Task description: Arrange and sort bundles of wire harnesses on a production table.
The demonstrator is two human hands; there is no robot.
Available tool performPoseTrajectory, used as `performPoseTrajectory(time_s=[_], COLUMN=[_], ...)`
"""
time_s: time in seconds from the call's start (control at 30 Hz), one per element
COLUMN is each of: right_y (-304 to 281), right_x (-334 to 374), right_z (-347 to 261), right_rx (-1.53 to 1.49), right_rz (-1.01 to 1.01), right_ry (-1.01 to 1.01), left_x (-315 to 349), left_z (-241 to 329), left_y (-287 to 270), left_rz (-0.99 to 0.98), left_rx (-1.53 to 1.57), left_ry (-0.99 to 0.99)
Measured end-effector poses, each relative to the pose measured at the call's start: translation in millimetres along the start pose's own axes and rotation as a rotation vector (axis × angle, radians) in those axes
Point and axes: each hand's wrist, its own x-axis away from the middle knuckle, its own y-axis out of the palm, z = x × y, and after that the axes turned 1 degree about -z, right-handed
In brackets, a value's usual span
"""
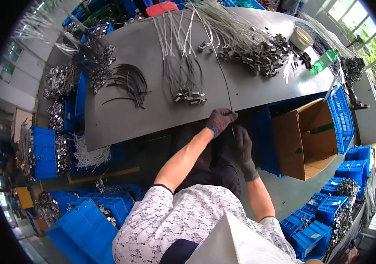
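Gloves of dark grey knit (247,160) cover both hands. The left hand (222,119), near the middle of the frame, has its fingers pinched on a long, thin, dark grey strip (224,77). That strip comes down from the upper middle of the frame to the near edge of the big, flat, grey metal table (126,48), and its low end hangs just past the left hand. The right hand (244,145) is a bit lower, just beside that end. Its fingers look curled, but I cannot tell if they hold the strip.

To do this well, the left hand should pinch close to the low end, so the tip does not wag about. The strip looks thin and bendy, so slow and soft seems best. The right hand should come at the tip from the side, so the eyes can see it. Rubbing on the table edge could scratch or bend the strip, so lift it a little there.

The far part lies near a big heap of pale strips with dark metal blocks (265,55) at the upper right, and it might snag. Stay off the bunch of grey strips with silver metal ends (190,98) to its left, too.
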Motion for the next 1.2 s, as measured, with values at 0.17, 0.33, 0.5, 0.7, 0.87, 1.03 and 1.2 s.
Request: performPoseTrajectory(time_s=[0.17,0.33,0.5,0.7,0.87,1.03,1.2], right_y=[81.9,143.3,163.1,165.6,194.2,205.6,196.9], right_x=[-75.4,-115.4,-183.4,-325.2,-419.4,-417.4,-359.2], right_z=[-12.7,-4.3,-16.7,8.7,35.8,58.1,71.9], right_rx=[-0.224,-0.061,-0.114,0.565,0.707,0.87,0.78], right_rz=[-0.006,-0.082,-0.25,-0.186,-0.319,-0.26,0.032], right_ry=[0.231,0.091,0.411,0.061,0.159,-0.003,-0.108], left_x=[10.0,-18.5,-51.0,-1.3,2.8,-7.0,-33.2], left_z=[-10.2,-10.5,-14.7,-57.3,-97.2,-107.1,-102.9], left_y=[-42.2,-90.5,-158.0,-273.7,-297.9,-273.0,-251.7], left_rz=[0.127,0.221,0.397,0.857,0.943,1.008,1.15], left_rx=[0.148,0.059,-0.119,-0.737,-0.946,-0.77,-0.438], left_ry=[-0.047,-0.038,0.035,-0.283,-0.42,-0.179,0.115])
